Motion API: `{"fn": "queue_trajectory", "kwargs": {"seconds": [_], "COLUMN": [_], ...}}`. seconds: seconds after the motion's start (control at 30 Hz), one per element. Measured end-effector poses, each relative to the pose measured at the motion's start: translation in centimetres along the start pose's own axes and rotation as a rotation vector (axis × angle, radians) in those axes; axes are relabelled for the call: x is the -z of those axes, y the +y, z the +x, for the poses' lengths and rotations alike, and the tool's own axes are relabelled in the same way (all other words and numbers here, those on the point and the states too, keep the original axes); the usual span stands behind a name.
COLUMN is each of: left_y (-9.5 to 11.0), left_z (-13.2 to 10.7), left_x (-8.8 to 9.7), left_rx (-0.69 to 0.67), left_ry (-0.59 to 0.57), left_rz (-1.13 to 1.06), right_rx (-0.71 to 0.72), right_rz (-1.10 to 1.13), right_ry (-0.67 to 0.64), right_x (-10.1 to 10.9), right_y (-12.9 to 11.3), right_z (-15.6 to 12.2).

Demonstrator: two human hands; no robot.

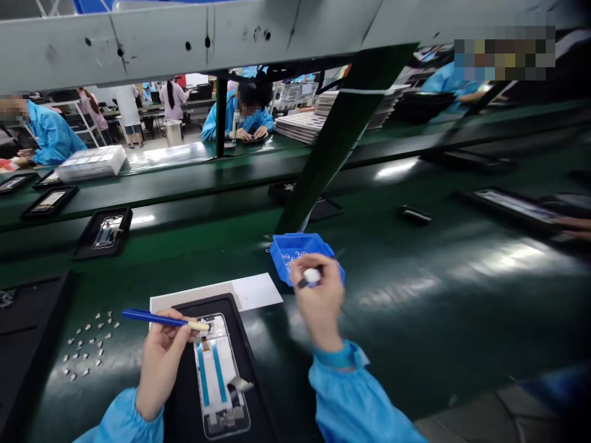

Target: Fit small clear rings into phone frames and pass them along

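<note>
My left hand [159, 363] is closed on a blue stick tool [152, 318] whose pale tip rests at the top of a phone frame [219, 375]. That frame lies in a black tray [184, 394] in front of me. My right hand [318, 301] is raised over a small blue bin [290, 249], its fingers pinched on a small white and dark piece [310, 277]. Both sleeves are light blue.
Several small grey parts [87, 344] lie scattered to the left. White paper [249, 289] sits under the tray. Black trays with phone frames [105, 232] ride on the green belt. A green post [332, 141] rises behind the bin. Other people in blue coats work across the line.
</note>
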State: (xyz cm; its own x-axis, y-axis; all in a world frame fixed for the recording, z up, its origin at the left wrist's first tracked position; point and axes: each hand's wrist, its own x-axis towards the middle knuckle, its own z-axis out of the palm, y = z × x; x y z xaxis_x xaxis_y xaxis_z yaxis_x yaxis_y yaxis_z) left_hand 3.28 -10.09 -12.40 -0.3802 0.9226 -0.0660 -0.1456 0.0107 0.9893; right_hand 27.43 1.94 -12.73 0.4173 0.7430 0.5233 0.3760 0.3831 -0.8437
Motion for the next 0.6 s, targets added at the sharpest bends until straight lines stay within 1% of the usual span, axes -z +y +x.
{"fn": "queue_trajectory", "kwargs": {"seconds": [0.03,0.07,0.1,0.17,0.27,0.37,0.43,0.47,0.5,0.53,0.6], "left_y": [0.0,-0.1,-0.1,-0.4,-0.8,-1.3,-1.4,-1.4,-1.4,-1.3,-1.1], "left_z": [0.0,0.0,0.0,-0.1,-0.2,-0.3,-0.3,-0.3,-0.2,-0.2,0.0], "left_x": [0.0,0.0,-0.1,-0.1,-0.2,0.0,0.2,0.3,0.4,0.5,0.6], "left_rx": [-0.002,-0.005,-0.007,-0.012,-0.025,-0.050,-0.088,-0.118,-0.151,-0.184,-0.252], "left_ry": [-0.005,-0.009,-0.011,-0.016,-0.023,-0.015,-0.023,-0.031,-0.043,-0.059,-0.089], "left_rz": [0.004,0.008,0.013,0.028,0.058,0.106,0.179,0.234,0.298,0.368,0.506], "right_rx": [-0.005,-0.023,-0.021,-0.006,0.043,0.089,0.081,0.070,0.069,0.082,0.141], "right_rz": [-0.145,-0.274,-0.375,-0.453,-0.450,-0.387,-0.303,-0.252,-0.200,-0.152,-0.080], "right_ry": [0.064,0.048,0.004,-0.082,-0.138,-0.108,-0.096,-0.128,-0.196,-0.298,-0.547], "right_x": [0.8,1.4,1.9,2.4,2.2,1.9,1.4,1.1,0.7,0.1,-1.0], "right_y": [1.1,2.2,3.2,4.7,5.5,4.7,3.8,3.3,2.7,2.1,0.9], "right_z": [1.3,2.4,3.2,3.9,3.6,2.6,1.3,0.4,-0.5,-1.6,-3.8]}}
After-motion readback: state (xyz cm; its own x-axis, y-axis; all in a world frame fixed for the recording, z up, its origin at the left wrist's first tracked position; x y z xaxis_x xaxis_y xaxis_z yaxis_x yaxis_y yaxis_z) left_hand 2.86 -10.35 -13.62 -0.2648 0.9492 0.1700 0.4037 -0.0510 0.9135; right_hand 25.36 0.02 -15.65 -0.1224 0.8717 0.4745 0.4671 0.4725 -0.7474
